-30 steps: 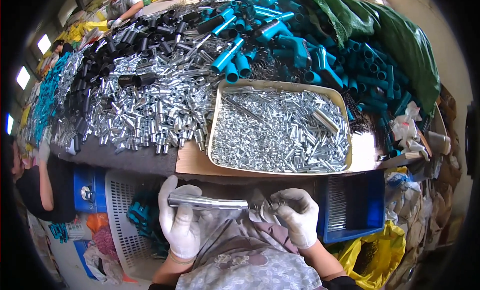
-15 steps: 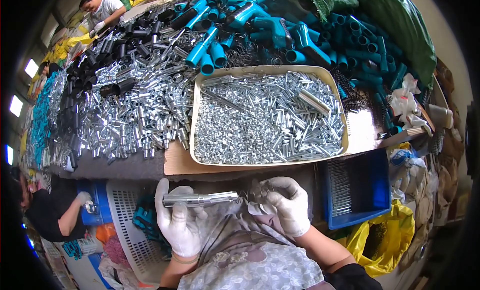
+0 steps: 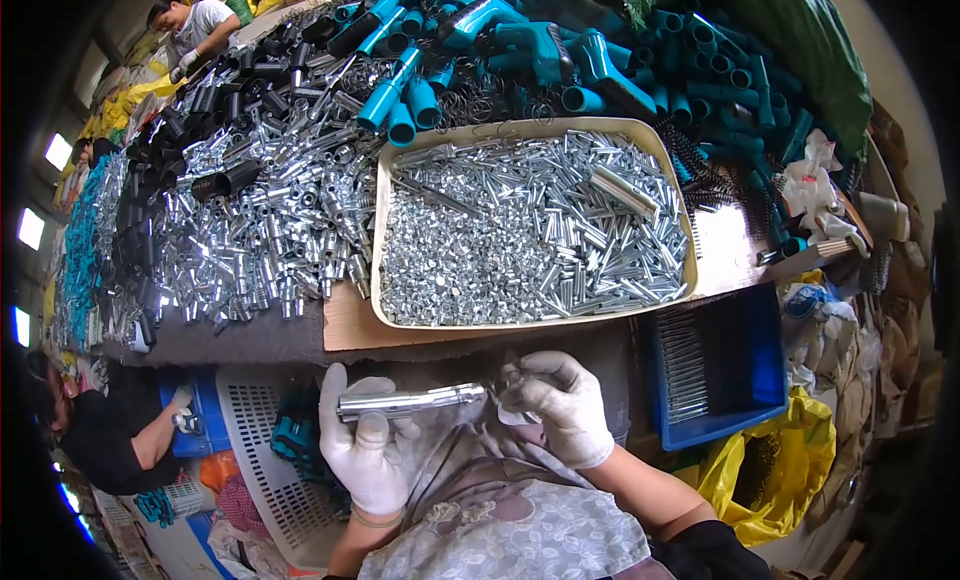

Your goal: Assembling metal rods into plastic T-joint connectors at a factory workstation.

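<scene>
A shiny metal tube [image 3: 415,401] lies nearly level in my gloved left hand [image 3: 372,455]. The thumb presses on its near side, with the fingers behind it. Its narrower right end points toward my gloved right hand [image 3: 568,405], whose thumb and fingers are pinched together. Between them is a thin, dark wire coil [image 3: 508,378], close to the tube's tip; its shape is blurred and partly hidden by the fingers. Beyond both hands stands a cream tray [image 3: 450,327] of small metal nuts [image 3: 450,270] and pins [image 3: 600,245].
Metal sockets [image 3: 270,230] are heaped left of the tray, teal tool housings [image 3: 530,50] behind it. At right are a blue bin [image 3: 730,380] with metal rods and a yellow bag [image 3: 790,480]. A white basket [image 3: 275,470] stands at left. Co-workers [image 3: 205,30] are at far and near left.
The tube has turned slightly in my left hand, its right end staying near my right hand. My right hand has shifted slightly left. The whole view has shifted a little.
</scene>
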